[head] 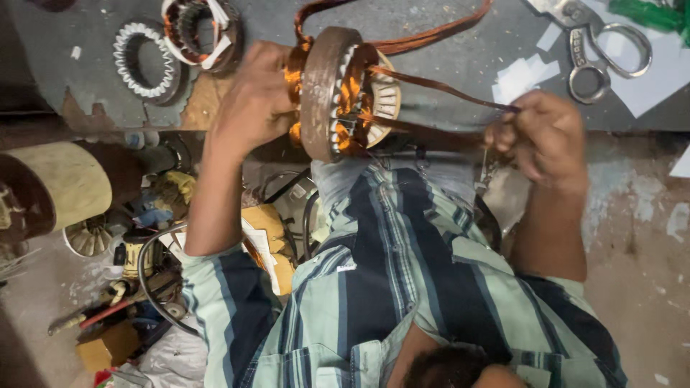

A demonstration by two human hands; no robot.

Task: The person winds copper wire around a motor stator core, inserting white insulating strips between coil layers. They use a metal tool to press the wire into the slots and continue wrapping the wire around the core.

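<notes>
Cluttered grey bench [445, 65], scissors [600, 54] beyond the stator [338, 93]. Left hand [248, 100] clamps the stator upright at bench edge; right hand [543, 136] pinches a copper coil [438, 86] pulled taut. Risk: overpull could nick enamel on slot edges, or stator twists loose.

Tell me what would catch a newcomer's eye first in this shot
The round motor stator with bright copper windings, top centre, steadied by the left hand. The right hand pinches a bundle of copper wire stretched out from it. Scissors lie among white paper scraps at the top right, and two more stators sit at the top left.
</notes>
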